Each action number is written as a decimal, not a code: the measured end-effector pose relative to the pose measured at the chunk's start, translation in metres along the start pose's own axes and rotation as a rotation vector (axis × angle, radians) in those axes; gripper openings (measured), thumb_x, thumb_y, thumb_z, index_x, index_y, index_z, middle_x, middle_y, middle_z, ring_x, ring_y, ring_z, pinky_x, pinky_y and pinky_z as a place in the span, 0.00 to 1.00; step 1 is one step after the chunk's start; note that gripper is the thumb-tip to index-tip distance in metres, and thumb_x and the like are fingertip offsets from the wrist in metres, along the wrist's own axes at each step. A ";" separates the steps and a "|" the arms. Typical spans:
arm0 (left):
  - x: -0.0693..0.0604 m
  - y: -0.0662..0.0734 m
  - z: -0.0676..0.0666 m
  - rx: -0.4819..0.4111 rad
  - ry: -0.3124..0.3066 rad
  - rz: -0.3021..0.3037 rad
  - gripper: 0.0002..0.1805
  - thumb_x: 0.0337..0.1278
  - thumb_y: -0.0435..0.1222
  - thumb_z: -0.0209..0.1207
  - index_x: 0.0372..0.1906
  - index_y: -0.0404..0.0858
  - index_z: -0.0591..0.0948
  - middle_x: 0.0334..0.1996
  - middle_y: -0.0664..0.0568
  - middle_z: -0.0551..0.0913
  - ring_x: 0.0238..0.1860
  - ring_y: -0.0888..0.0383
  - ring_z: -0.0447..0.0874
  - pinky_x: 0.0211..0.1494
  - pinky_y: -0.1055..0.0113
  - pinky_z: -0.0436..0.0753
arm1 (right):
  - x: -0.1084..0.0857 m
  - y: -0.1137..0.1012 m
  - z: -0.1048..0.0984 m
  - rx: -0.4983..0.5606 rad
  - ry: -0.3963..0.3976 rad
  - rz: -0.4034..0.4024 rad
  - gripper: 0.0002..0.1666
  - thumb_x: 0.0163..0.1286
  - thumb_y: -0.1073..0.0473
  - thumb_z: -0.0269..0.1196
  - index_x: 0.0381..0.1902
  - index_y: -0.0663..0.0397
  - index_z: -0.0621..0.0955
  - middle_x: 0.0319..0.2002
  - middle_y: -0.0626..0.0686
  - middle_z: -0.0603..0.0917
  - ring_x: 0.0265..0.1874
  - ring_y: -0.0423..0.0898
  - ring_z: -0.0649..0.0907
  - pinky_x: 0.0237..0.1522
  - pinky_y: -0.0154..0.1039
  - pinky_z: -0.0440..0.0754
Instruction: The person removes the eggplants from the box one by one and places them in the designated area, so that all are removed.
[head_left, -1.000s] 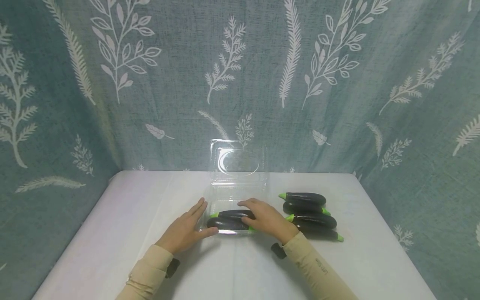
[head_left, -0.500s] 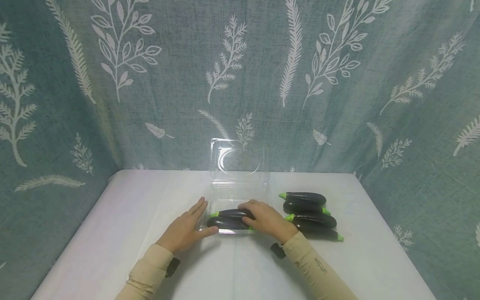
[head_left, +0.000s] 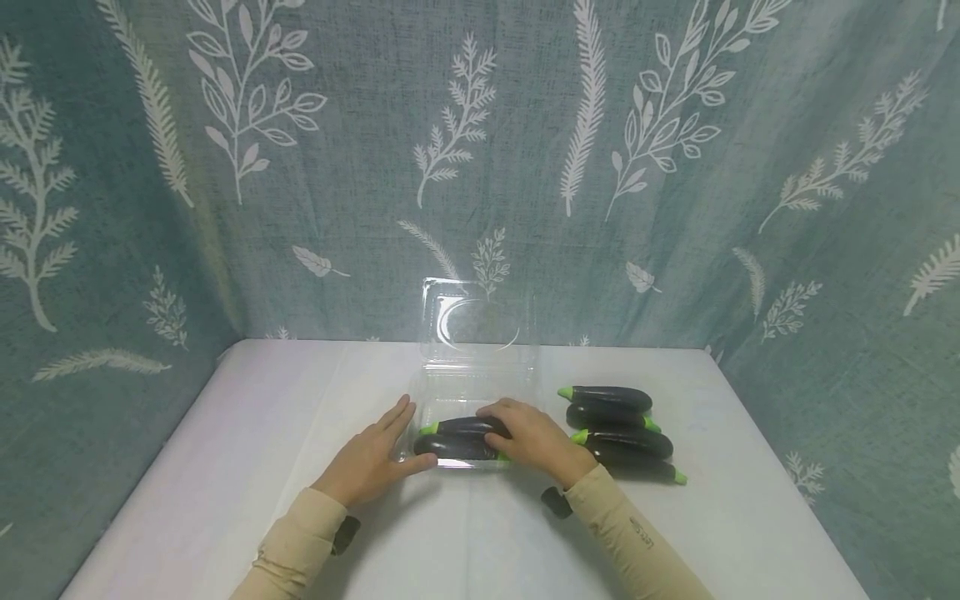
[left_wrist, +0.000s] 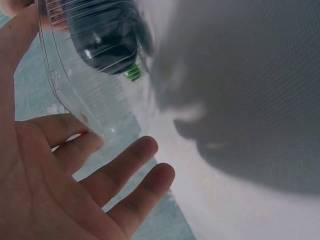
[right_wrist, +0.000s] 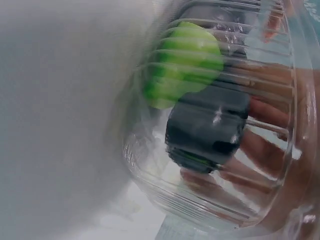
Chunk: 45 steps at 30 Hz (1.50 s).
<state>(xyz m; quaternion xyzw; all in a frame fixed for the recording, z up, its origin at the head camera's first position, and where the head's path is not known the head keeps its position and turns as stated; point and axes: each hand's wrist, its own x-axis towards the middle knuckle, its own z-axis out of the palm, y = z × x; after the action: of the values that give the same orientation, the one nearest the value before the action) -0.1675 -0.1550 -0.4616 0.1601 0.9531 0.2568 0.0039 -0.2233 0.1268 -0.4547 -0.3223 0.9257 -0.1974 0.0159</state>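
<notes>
A clear plastic container (head_left: 480, 387) stands on the table with its lid (head_left: 480, 321) raised at the back. Two dark eggplants lie side by side along its front: the rear one (head_left: 467, 427) and the front one (head_left: 453, 447). My left hand (head_left: 367, 462) rests at the container's left front corner, fingers extended; in the left wrist view that hand (left_wrist: 65, 175) touches the clear wall. My right hand (head_left: 536, 442) reaches inside and grips the right end of the rear eggplant. Through the ribbed wall, the right wrist view shows its fingers (right_wrist: 260, 155) beside a dark eggplant end (right_wrist: 207, 125).
Several more eggplants (head_left: 626, 442) lie in a stack-like row on the white table (head_left: 247, 433), right of the container. A patterned green-grey cloth (head_left: 360, 208) hangs behind and at both sides.
My right fingers have lowered slightly onto the rear eggplant, which they now grip. My left hand and the container have stayed in place.
</notes>
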 end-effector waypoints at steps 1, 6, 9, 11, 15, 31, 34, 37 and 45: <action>0.000 0.000 0.000 0.001 -0.001 -0.001 0.55 0.60 0.69 0.57 0.79 0.35 0.58 0.80 0.44 0.55 0.71 0.35 0.66 0.71 0.40 0.68 | 0.000 0.000 0.000 0.003 0.008 -0.001 0.23 0.72 0.53 0.66 0.62 0.49 0.81 0.55 0.50 0.84 0.54 0.47 0.83 0.59 0.47 0.81; 0.001 0.001 -0.001 0.005 -0.003 0.003 0.54 0.61 0.67 0.58 0.79 0.35 0.58 0.79 0.43 0.56 0.71 0.35 0.66 0.71 0.39 0.68 | -0.002 0.001 -0.004 0.005 0.047 -0.007 0.23 0.71 0.52 0.67 0.63 0.48 0.81 0.56 0.50 0.84 0.57 0.48 0.82 0.61 0.47 0.80; 0.001 0.001 -0.001 0.003 -0.003 0.003 0.54 0.61 0.67 0.58 0.79 0.35 0.58 0.79 0.43 0.56 0.71 0.35 0.66 0.71 0.39 0.68 | -0.004 0.000 -0.008 0.007 0.062 0.003 0.24 0.72 0.52 0.66 0.64 0.46 0.80 0.58 0.49 0.83 0.59 0.48 0.81 0.63 0.47 0.79; 0.001 0.001 -0.001 0.002 -0.003 0.003 0.54 0.61 0.67 0.57 0.79 0.35 0.58 0.79 0.43 0.56 0.71 0.35 0.65 0.71 0.39 0.68 | -0.004 0.000 -0.011 0.012 0.073 0.012 0.24 0.72 0.51 0.66 0.64 0.45 0.80 0.59 0.49 0.82 0.60 0.48 0.80 0.63 0.47 0.78; 0.001 0.000 -0.001 -0.004 -0.007 -0.001 0.55 0.60 0.69 0.57 0.79 0.34 0.59 0.80 0.44 0.55 0.72 0.35 0.64 0.72 0.40 0.67 | -0.006 0.000 -0.016 0.006 0.112 0.009 0.24 0.72 0.51 0.67 0.64 0.43 0.80 0.60 0.47 0.82 0.61 0.46 0.80 0.64 0.46 0.77; 0.000 0.002 -0.002 -0.006 -0.011 -0.008 0.55 0.60 0.68 0.57 0.79 0.34 0.58 0.80 0.44 0.54 0.73 0.35 0.64 0.72 0.39 0.66 | -0.021 -0.002 -0.036 -0.023 0.351 -0.124 0.22 0.69 0.55 0.70 0.60 0.46 0.82 0.57 0.47 0.84 0.59 0.45 0.81 0.61 0.42 0.80; 0.000 0.002 -0.001 -0.006 -0.018 -0.016 0.55 0.60 0.68 0.57 0.80 0.35 0.57 0.80 0.45 0.53 0.73 0.36 0.63 0.73 0.39 0.65 | -0.025 -0.003 -0.042 -0.040 0.393 -0.133 0.22 0.68 0.56 0.70 0.60 0.45 0.83 0.57 0.45 0.84 0.59 0.43 0.81 0.60 0.42 0.81; 0.000 0.002 -0.001 -0.006 -0.021 -0.014 0.56 0.60 0.69 0.56 0.80 0.35 0.57 0.80 0.45 0.53 0.74 0.36 0.62 0.73 0.39 0.64 | -0.031 -0.002 -0.048 -0.048 0.427 -0.146 0.23 0.68 0.57 0.70 0.60 0.45 0.83 0.56 0.44 0.84 0.59 0.43 0.81 0.58 0.42 0.82; 0.001 0.000 0.000 -0.015 -0.025 -0.019 0.57 0.59 0.70 0.56 0.80 0.36 0.56 0.80 0.46 0.53 0.75 0.38 0.61 0.74 0.39 0.63 | -0.048 0.002 -0.062 -0.036 0.542 -0.183 0.25 0.67 0.58 0.71 0.62 0.48 0.82 0.60 0.47 0.82 0.60 0.46 0.80 0.52 0.41 0.84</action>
<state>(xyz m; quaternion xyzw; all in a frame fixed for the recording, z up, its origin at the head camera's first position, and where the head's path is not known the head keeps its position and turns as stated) -0.1680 -0.1545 -0.4611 0.1541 0.9524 0.2621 0.0194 -0.1963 0.1787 -0.4027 -0.3403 0.8666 -0.2603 -0.2558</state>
